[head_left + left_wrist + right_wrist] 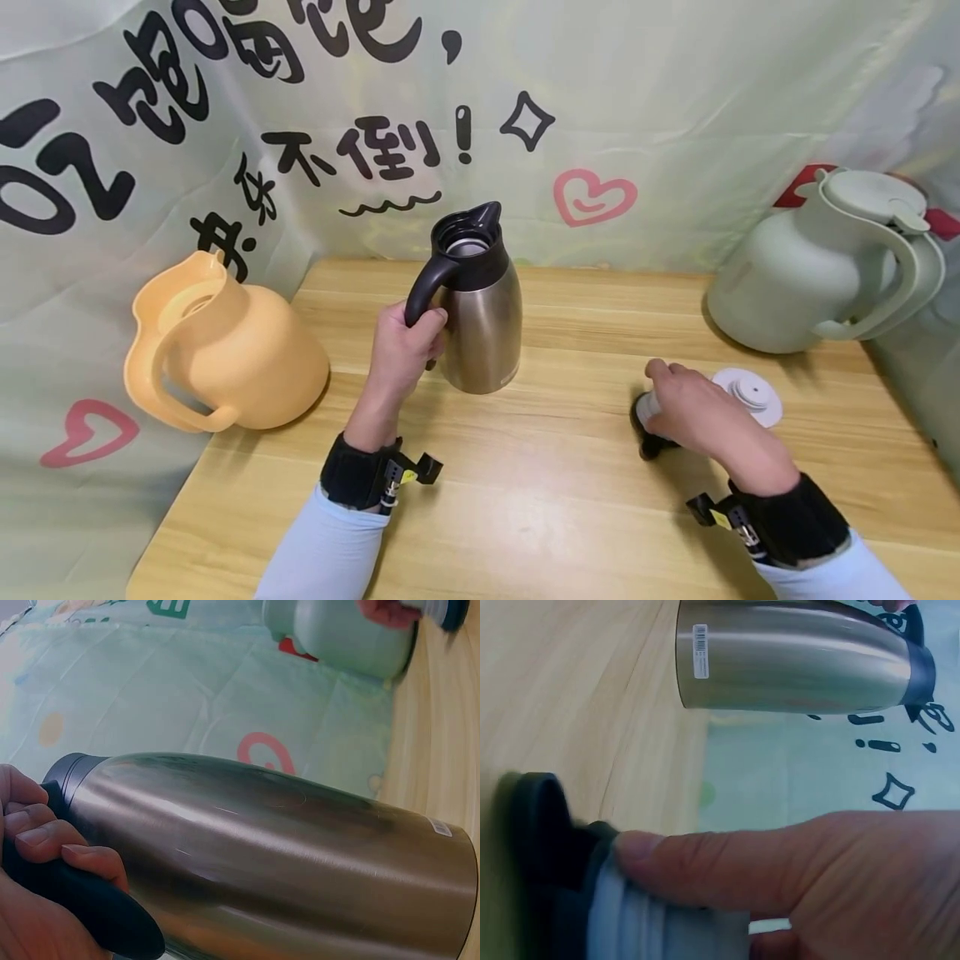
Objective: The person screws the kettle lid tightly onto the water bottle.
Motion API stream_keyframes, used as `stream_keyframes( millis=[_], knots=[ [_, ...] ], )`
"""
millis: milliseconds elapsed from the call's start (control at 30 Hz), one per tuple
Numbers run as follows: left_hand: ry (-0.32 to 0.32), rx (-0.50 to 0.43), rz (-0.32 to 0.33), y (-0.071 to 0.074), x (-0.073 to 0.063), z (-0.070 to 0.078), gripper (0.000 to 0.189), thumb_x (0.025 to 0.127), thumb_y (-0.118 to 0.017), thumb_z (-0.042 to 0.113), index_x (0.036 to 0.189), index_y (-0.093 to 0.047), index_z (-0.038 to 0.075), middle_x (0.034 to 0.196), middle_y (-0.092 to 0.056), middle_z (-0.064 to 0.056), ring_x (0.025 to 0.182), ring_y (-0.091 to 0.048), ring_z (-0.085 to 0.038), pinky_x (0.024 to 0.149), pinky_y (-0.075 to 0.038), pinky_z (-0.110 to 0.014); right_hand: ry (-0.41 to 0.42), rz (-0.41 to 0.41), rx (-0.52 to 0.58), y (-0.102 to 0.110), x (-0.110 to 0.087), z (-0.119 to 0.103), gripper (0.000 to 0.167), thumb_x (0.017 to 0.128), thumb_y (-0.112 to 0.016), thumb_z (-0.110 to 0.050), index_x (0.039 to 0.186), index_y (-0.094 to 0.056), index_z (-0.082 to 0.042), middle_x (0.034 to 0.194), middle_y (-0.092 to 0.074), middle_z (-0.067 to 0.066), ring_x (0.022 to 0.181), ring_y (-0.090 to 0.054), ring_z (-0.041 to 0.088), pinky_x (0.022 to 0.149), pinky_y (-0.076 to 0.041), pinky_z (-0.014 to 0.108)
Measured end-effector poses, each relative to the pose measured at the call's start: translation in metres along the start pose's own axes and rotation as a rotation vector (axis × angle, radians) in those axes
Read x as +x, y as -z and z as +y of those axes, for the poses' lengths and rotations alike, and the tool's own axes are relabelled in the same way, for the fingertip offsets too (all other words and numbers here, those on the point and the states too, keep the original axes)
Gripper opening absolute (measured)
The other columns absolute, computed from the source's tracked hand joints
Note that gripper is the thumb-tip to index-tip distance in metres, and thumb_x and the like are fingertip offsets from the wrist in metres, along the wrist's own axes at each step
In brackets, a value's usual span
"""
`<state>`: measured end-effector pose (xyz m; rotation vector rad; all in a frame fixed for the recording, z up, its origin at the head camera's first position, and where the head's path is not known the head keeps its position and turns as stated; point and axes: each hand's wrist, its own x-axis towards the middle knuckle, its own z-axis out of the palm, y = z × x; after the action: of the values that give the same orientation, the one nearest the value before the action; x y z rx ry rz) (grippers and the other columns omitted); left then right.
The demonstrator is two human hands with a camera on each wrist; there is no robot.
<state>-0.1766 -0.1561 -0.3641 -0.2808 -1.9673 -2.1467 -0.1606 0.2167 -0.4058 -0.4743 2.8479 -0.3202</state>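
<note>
A brushed-steel thermos jug (483,333) with a black collar and spout stands upright near the back of the table, its mouth uncovered. My left hand (407,346) grips its black handle (82,896), fingers wrapped round it. Over at the right, my right hand (693,412) holds a black-and-pale jug stopper (641,922) between thumb and fingers. The stopper's black side faces the tabletop; whether it touches the wood I cannot tell. Just behind that hand lies a white round lid (757,400) with a stepped middle.
An orange jug (255,358) stands at the left, with its handle toward me. A pale green jug (787,275) with its lid on stands at the back right. Printed fabric (675,100) walls off the rear and sides of the wooden table (525,517).
</note>
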Motion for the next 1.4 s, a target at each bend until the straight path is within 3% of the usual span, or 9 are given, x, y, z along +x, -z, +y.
stream_keyframes(
  millis=[167, 367, 467, 567, 700, 867, 1067, 1400],
  knots=[
    [0.001, -0.007, 0.003, 0.001, 0.0, 0.0, 0.034, 0.092, -0.059, 0.008, 0.062, -0.045, 0.009, 0.051, -0.04, 0.004, 0.046, -0.038, -0.014, 0.047, -0.029, -0.026, 0.062, 0.041, 0.072, -0.002, 0.024, -0.002, 0.074, 0.089, -0.085, -0.019, 0.147, -0.045, 0.006, 0.13, -0.057, 0.034, 0.108, -0.065, 0.044, 0.082, -0.054, 0.053],
    [-0.001, -0.007, -0.001, 0.0, 0.0, -0.001, 0.034, 0.091, -0.059, 0.007, 0.061, -0.044, 0.01, 0.051, -0.04, 0.004, 0.046, -0.037, -0.014, 0.047, -0.029, -0.026, 0.091, 0.138, 0.171, -0.012, 0.043, 0.001, 0.083, 0.089, -0.085, -0.02, 0.155, -0.039, 0.0, 0.138, -0.054, 0.03, 0.113, -0.063, 0.042, 0.092, -0.052, 0.058],
    [0.001, -0.003, -0.002, -0.001, 0.001, -0.002, 0.034, 0.091, -0.059, 0.007, 0.06, -0.044, 0.01, 0.051, -0.04, 0.004, 0.046, -0.037, -0.014, 0.047, -0.028, -0.026, 0.047, 0.152, 0.237, -0.016, 0.046, 0.003, 0.089, 0.091, -0.084, -0.026, 0.159, -0.034, 0.001, 0.144, -0.05, 0.031, 0.119, -0.06, 0.044, 0.097, -0.05, 0.06],
    [0.0, 0.013, -0.001, -0.002, 0.001, -0.002, 0.034, 0.091, -0.059, 0.008, 0.06, -0.045, 0.01, 0.05, -0.041, 0.004, 0.046, -0.038, -0.014, 0.047, -0.028, -0.026, -0.032, 0.146, 0.284, -0.019, 0.045, 0.007, 0.1, 0.09, -0.083, -0.041, 0.16, -0.028, 0.006, 0.149, -0.045, 0.036, 0.128, -0.053, 0.05, 0.102, -0.046, 0.064],
    [-0.002, 0.03, 0.0, -0.004, 0.002, -0.002, 0.035, 0.092, -0.059, 0.009, 0.06, -0.047, 0.009, 0.05, -0.041, 0.004, 0.046, -0.038, -0.015, 0.047, -0.027, -0.026, -0.082, 0.127, 0.284, -0.025, 0.04, 0.014, 0.114, 0.082, -0.086, -0.057, 0.154, -0.032, 0.013, 0.14, -0.052, 0.041, 0.127, -0.052, 0.057, 0.101, -0.046, 0.067],
    [-0.008, 0.033, -0.001, -0.003, 0.002, -0.002, 0.034, 0.092, -0.059, 0.009, 0.06, -0.047, 0.008, 0.05, -0.041, 0.004, 0.046, -0.038, -0.015, 0.047, -0.028, -0.027, -0.002, 0.106, 0.289, -0.029, 0.034, 0.02, 0.102, 0.077, -0.095, -0.041, 0.145, -0.041, 0.012, 0.127, -0.062, 0.035, 0.119, -0.058, 0.056, 0.098, -0.047, 0.067],
    [-0.014, 0.032, -0.001, -0.002, 0.002, -0.001, 0.034, 0.092, -0.059, 0.008, 0.061, -0.047, 0.008, 0.05, -0.041, 0.004, 0.046, -0.038, -0.015, 0.046, -0.027, -0.026, 0.046, 0.087, 0.291, -0.028, 0.037, 0.024, 0.098, 0.076, -0.097, -0.03, 0.148, -0.043, 0.008, 0.136, -0.06, 0.033, 0.127, -0.052, 0.058, 0.105, -0.04, 0.072],
    [-0.001, -0.001, -0.037, -0.004, 0.0, -0.001, 0.034, 0.092, -0.059, 0.007, 0.06, -0.048, 0.008, 0.05, -0.039, 0.004, 0.045, -0.036, -0.014, 0.046, -0.026, -0.026, 0.049, 0.108, 0.21, -0.038, 0.042, 0.022, 0.104, 0.072, -0.096, -0.048, 0.148, -0.051, 0.007, 0.135, -0.058, 0.034, 0.122, -0.051, 0.053, 0.098, -0.043, 0.069]
  ],
)
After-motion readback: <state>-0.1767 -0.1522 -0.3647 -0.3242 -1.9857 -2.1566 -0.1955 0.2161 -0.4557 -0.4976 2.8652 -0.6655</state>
